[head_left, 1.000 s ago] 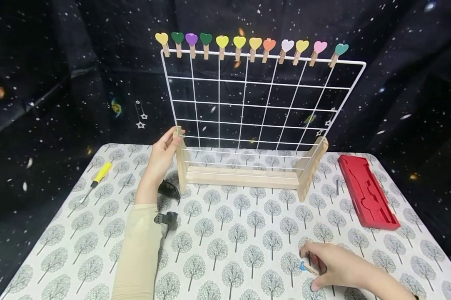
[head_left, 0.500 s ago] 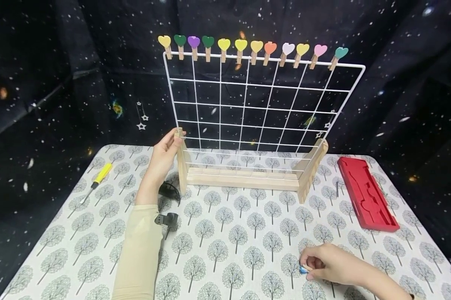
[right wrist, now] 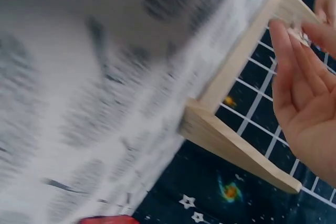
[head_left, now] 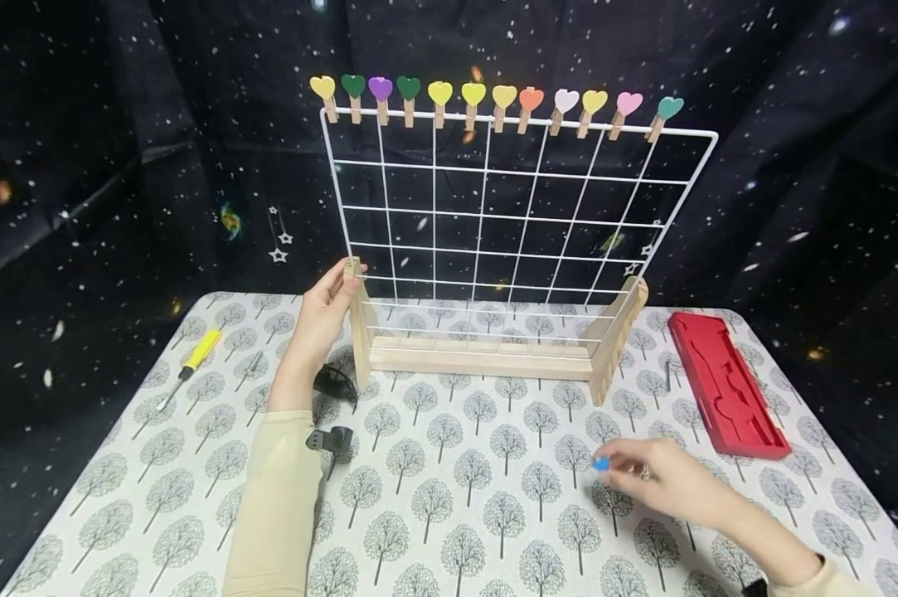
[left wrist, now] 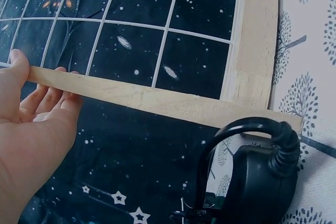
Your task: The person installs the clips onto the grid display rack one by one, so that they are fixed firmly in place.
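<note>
My left hand grips the top of the left wooden upright of a stand; in the left wrist view, thumb and fingers lie on opposite sides of the wood. A white wire grid leans back in this stand. Along its top wire sits a row of clothespins with coloured hearts, among them an orange one and a teal one. Above the table at front right, my right hand pinches a small clothespin with a blue top. Fingers hide most of its wooden part.
A red moulded tray lies at the right, a small grey rod beside it. At the left lie a yellow-handled screwdriver and another thin grey piece. A black object stands by the left upright. A dark starry cloth hangs behind.
The right hand has closed its fingers on the blue-topped clothespin, lifted it off the table and moved it away from the front edge. The left hand keeps its hold on the upright.
</note>
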Available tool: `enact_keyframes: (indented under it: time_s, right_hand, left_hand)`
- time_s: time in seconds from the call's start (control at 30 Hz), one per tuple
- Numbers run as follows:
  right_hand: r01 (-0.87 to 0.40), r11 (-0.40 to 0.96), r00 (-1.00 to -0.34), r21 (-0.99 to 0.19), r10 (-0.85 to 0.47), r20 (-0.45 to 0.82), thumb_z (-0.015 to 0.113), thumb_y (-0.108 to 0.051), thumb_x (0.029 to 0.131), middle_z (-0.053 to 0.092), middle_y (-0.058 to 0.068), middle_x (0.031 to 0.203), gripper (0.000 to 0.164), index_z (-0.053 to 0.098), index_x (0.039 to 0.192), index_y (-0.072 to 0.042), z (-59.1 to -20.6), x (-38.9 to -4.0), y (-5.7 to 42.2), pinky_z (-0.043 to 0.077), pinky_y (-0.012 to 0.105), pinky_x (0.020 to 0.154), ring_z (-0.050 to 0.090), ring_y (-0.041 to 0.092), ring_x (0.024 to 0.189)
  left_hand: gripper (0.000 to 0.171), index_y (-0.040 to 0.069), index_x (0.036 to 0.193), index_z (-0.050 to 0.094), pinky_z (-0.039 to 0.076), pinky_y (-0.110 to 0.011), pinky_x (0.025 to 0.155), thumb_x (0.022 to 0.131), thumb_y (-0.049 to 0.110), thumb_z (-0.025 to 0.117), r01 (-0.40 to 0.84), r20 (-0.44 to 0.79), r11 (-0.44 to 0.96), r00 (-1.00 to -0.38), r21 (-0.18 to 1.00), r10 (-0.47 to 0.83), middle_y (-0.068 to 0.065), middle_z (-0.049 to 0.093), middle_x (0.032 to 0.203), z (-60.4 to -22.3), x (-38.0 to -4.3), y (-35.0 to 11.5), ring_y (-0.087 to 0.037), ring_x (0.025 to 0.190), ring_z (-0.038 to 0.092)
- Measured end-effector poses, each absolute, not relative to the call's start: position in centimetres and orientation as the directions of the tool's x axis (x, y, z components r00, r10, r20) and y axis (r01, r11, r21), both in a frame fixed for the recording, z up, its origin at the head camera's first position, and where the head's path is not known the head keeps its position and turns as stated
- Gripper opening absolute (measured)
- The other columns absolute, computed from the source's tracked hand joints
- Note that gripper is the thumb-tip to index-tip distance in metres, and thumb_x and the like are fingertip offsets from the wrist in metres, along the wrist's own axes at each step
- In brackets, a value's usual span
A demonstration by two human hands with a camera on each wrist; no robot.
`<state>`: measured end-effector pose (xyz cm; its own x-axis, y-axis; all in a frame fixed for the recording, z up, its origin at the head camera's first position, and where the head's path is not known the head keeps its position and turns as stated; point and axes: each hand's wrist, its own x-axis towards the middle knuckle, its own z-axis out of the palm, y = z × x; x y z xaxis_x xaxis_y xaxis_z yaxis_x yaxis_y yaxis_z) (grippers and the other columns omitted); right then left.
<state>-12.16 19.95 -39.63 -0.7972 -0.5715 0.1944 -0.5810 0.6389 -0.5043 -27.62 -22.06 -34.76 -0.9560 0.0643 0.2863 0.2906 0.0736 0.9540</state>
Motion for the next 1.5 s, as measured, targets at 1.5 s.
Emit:
enact_keyframes:
  time_s: [1.5]
  right_hand:
    - [-0.627,0.139,-0.757,-0.766,0.124,0.642,0.072,-0.009,0.07,0.067,0.009,0.077,0.031,0.063,0.092,0.011,-13.7,-25.7,20.7,0.04,0.017,0.046,0.058,0.015,0.051]
  left_hand:
    - [0.049,0.015,0.133,0.035,0.029,-0.031,0.102,0.089,0.03,0.048,0.292,0.287,0.081,-0.956,0.953,0.063,-0.004,0.047,0.128,-34.5,-27.4,-22.2,-0.015,0.119,0.041]
